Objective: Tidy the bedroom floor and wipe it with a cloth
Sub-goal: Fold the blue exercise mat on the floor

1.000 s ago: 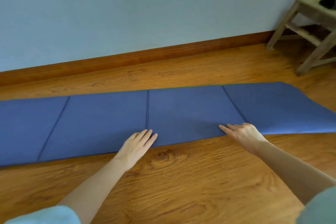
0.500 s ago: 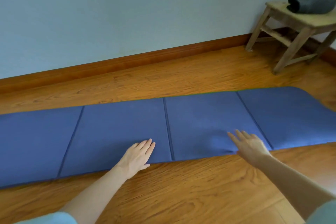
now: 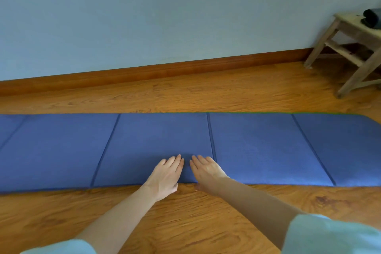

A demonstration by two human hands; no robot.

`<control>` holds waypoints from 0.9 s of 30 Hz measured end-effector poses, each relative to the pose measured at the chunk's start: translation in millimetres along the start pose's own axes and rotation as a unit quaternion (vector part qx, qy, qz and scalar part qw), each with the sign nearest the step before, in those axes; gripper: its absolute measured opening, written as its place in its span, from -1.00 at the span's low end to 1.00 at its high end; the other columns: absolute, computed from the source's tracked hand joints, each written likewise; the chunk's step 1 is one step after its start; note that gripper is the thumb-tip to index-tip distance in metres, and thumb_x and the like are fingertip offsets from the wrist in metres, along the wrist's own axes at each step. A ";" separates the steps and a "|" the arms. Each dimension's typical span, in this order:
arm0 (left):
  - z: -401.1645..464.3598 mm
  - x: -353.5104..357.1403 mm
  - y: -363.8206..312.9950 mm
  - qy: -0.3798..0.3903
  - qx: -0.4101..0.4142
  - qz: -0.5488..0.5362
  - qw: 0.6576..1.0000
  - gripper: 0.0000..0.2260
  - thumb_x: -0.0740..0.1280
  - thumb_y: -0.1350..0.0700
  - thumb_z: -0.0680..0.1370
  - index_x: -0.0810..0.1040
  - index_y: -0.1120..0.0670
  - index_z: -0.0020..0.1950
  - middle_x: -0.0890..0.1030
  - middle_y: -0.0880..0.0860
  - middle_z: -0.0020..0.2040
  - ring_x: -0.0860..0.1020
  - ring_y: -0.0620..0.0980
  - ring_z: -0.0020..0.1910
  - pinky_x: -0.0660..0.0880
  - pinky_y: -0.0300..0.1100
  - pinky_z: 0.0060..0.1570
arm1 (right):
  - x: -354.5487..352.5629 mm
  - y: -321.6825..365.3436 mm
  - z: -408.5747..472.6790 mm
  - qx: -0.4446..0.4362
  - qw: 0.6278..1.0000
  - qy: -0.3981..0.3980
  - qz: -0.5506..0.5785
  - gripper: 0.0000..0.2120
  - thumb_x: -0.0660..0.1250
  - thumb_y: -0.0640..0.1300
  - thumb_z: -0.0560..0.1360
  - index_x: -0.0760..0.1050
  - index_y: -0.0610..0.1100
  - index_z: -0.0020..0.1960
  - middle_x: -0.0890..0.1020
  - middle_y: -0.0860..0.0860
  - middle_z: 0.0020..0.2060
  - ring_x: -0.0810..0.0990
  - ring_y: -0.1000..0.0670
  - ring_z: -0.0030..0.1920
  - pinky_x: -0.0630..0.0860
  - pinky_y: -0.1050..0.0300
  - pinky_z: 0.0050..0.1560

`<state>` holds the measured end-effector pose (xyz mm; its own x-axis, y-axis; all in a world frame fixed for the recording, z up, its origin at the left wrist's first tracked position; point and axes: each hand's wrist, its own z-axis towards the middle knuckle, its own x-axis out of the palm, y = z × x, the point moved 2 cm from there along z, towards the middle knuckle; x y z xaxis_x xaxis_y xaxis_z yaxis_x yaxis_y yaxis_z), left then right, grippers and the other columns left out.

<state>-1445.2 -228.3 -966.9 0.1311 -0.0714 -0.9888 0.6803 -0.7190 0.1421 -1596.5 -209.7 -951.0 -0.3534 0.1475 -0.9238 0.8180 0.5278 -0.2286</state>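
Head view count: one floor (image 3: pixel 185 220), one mat (image 3: pixel 257 148), one stool (image 3: pixel 354 47), two hands.
Mat: you have the blue mat lying flat on the floor, long axis left to right, parallel to the skirting board (image 3: pixel 165 70); four fold creases show.
Stool: one wooden stool at far right, a dark roll (image 3: pixel 372 17) on it.
Left hand (image 3: pixel 167 175): your fingers are straight, flat on the mat's near edge.
Right hand (image 3: pixel 206 171): likewise flat, just beside the left.
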 end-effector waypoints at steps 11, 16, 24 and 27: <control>-46.3 21.9 36.4 0.057 -0.065 0.020 0.996 -0.18 0.66 0.23 -0.01 0.53 0.20 0.24 0.58 0.19 0.18 0.59 0.11 0.12 0.58 -0.08 -0.07 | 8.8 9.7 3.7 -0.063 0.996 -0.047 -0.053 -0.37 0.63 -0.05 -0.01 0.65 -0.18 0.04 0.70 -0.08 -0.10 0.68 0.02 -0.15 0.58 0.23 -0.34; -40.1 15.9 30.5 0.064 -0.085 0.003 0.994 -0.12 0.63 0.33 0.03 0.46 0.13 0.33 0.56 0.15 0.23 0.58 0.08 0.15 0.58 -0.15 -0.07 | -2.5 -9.7 -16.2 -0.059 0.997 -0.004 -0.041 -0.39 0.43 -0.28 0.38 0.30 -0.36 0.37 0.54 -0.21 0.14 0.58 -0.14 0.09 0.56 0.08 -0.17; 18.6 -3.2 -14.9 0.050 -0.018 0.014 0.998 -0.27 0.66 0.24 0.01 0.60 0.16 0.17 0.65 0.18 0.05 0.65 0.08 -0.05 0.61 -0.17 -0.28 | 12.6 -62.7 -52.6 0.006 0.999 0.030 -0.039 -0.50 0.58 -0.24 -0.33 0.49 -0.11 -0.43 0.43 0.06 -0.60 0.39 0.07 -0.66 -0.03 0.32 -0.57; 44.1 -8.5 -44.8 0.064 0.006 -0.006 0.998 -0.46 0.29 0.25 0.54 0.18 0.19 0.48 0.33 0.28 0.40 0.39 0.19 0.34 0.48 -0.03 0.15 | 12.3 -87.4 -73.3 0.037 0.995 0.074 -0.049 -0.54 0.61 -0.26 -0.07 0.54 -0.18 -0.22 0.57 -0.01 -0.43 0.56 0.02 -0.48 0.15 0.25 -0.50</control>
<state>-1508.6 -226.0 -966.9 0.2147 0.0268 -0.9763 0.6742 -0.7273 0.1283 -1705.6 -192.8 -919.9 -0.4924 0.2229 -0.8413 0.8049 0.4844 -0.3428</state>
